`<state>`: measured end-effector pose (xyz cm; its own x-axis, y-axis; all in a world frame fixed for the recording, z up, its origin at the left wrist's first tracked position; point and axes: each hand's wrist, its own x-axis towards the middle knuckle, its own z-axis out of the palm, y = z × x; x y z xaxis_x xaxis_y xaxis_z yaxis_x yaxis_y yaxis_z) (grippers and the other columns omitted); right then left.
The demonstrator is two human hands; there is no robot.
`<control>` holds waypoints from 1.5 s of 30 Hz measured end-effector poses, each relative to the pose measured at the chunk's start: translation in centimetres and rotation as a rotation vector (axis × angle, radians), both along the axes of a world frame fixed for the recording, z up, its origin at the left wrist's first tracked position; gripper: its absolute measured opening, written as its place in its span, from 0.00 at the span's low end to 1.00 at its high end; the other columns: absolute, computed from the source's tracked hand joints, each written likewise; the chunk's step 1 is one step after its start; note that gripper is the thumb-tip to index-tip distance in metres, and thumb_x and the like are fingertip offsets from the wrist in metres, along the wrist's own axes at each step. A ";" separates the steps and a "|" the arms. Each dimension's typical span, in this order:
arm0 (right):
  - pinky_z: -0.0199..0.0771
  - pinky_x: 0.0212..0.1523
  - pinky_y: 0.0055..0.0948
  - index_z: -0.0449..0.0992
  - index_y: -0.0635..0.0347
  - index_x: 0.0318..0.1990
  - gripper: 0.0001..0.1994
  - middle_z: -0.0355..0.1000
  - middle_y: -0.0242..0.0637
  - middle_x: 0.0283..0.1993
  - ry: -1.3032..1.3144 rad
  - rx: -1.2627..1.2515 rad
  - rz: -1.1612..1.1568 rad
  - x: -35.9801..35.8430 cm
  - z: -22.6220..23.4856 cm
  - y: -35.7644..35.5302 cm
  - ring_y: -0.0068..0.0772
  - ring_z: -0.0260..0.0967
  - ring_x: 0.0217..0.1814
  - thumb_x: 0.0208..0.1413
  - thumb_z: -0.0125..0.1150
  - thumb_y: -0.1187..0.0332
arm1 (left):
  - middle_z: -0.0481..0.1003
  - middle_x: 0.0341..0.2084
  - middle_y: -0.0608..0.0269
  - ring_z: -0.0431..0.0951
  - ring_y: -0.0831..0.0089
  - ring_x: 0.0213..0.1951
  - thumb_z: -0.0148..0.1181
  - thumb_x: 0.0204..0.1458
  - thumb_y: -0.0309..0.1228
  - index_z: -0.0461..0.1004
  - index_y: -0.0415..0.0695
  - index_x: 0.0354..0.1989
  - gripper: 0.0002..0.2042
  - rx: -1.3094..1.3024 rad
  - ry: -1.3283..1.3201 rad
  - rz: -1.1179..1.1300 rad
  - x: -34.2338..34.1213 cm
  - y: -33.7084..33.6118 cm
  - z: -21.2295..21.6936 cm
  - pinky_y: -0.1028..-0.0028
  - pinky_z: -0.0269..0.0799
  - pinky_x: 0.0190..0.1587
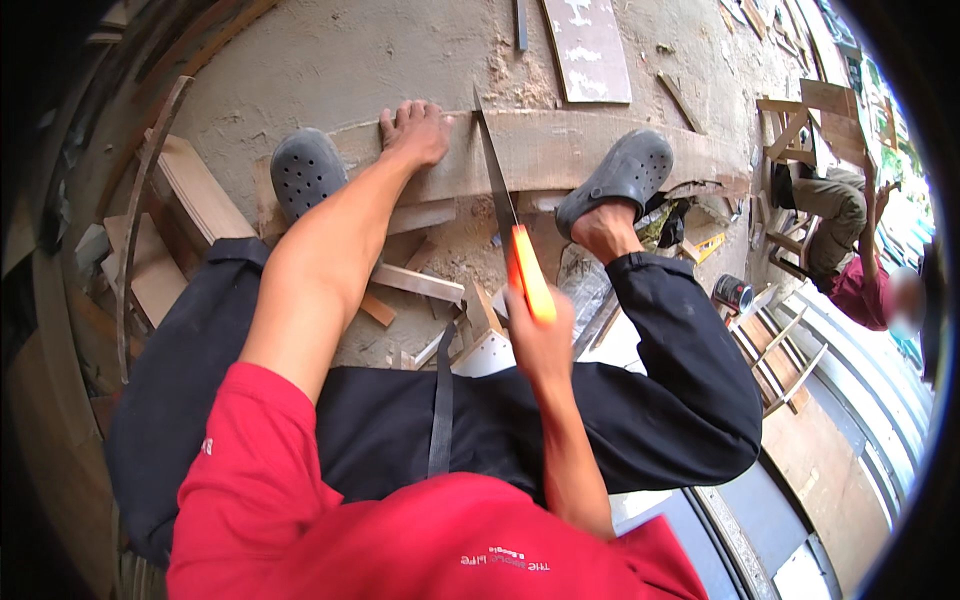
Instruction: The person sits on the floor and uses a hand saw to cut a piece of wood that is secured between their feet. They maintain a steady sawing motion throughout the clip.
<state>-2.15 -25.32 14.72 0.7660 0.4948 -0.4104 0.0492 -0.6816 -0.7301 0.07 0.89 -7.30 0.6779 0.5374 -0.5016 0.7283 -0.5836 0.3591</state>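
Observation:
My right hand (543, 335) is closed round the orange handle of a handsaw (497, 180). The saw's blade points away from me and crosses a wide wooden board (560, 140), with its tip past the far edge. On that board, left of the blade, my left hand (418, 133) lies flat with its fingers spread. Both my feet, in dark grey clogs (628, 170), rest on the board, one toward each end. Whether the blade has cut into the wood cannot be made out.
Wood offcuts (420, 283) lie between my legs, below the board. Beyond it are sawdust and a worn flat panel (590, 50). Long planks (200, 185) stand at the left. To the right are a can (733, 293), wooden frames and another person (850, 230) in a red top.

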 end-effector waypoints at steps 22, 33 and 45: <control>0.69 0.29 0.41 0.75 0.69 0.28 0.09 0.70 0.53 0.22 -0.088 0.063 0.036 -1.3 1.9 -0.4 0.54 0.70 0.23 0.52 0.59 0.70 | 0.55 0.68 0.54 0.48 0.55 0.71 0.39 0.64 0.52 0.58 0.50 0.68 0.28 -0.076 0.116 -0.009 0.1 0.2 0.1 0.45 0.35 0.69; 0.65 0.26 0.38 0.71 0.70 0.26 0.09 0.68 0.50 0.20 0.028 0.072 -0.096 -1.5 1.1 -1.9 0.48 0.66 0.19 0.52 0.59 0.72 | 0.53 0.69 0.53 0.46 0.54 0.72 0.36 0.65 0.50 0.55 0.46 0.69 0.29 -0.096 0.111 -0.017 0.7 0.6 1.3 0.44 0.32 0.70; 0.68 0.27 0.39 0.73 0.70 0.27 0.09 0.70 0.50 0.21 0.021 0.057 -0.112 -2.1 2.2 -2.5 0.45 0.69 0.21 0.52 0.61 0.71 | 0.56 0.68 0.53 0.48 0.54 0.71 0.39 0.64 0.51 0.58 0.50 0.68 0.28 -0.072 0.077 0.009 0.1 -0.2 0.9 0.44 0.35 0.68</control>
